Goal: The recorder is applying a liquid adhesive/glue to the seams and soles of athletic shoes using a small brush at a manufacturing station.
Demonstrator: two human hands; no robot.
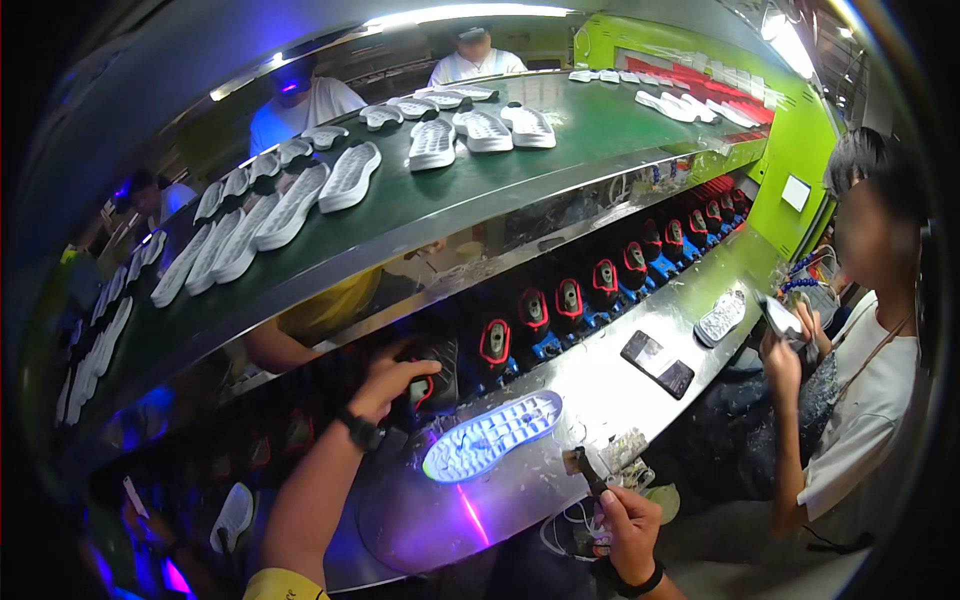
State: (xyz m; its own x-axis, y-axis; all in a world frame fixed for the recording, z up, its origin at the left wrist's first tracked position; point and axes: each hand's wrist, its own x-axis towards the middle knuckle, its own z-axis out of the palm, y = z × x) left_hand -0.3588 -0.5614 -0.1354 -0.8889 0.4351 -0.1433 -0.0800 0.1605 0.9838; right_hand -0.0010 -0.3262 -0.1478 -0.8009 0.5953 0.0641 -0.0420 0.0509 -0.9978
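The left hand (395,378) closes its fingers around a black shoe upper (432,375) on the lower conveyor, so picking it off looks to be the step in hand. The right hand (628,520) grips a small brush (600,462). The shoe sole (492,436) lies near the steel bench's front edge, long axis slanting left-near to right-far; brushing next would call for steady strokes along it.

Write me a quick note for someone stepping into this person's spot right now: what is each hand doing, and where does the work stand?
Left hand: reaching onto the lower belt, resting on a black shoe upper with red trim.
Right hand: closed on a small brush at the bench edge.
White shoe sole: lies tread up on the steel bench, lit by a violet light, touching neither hand.
Done: sole laid out on the bench.
Left: sole and upper not yet joined, as far as can be seen.
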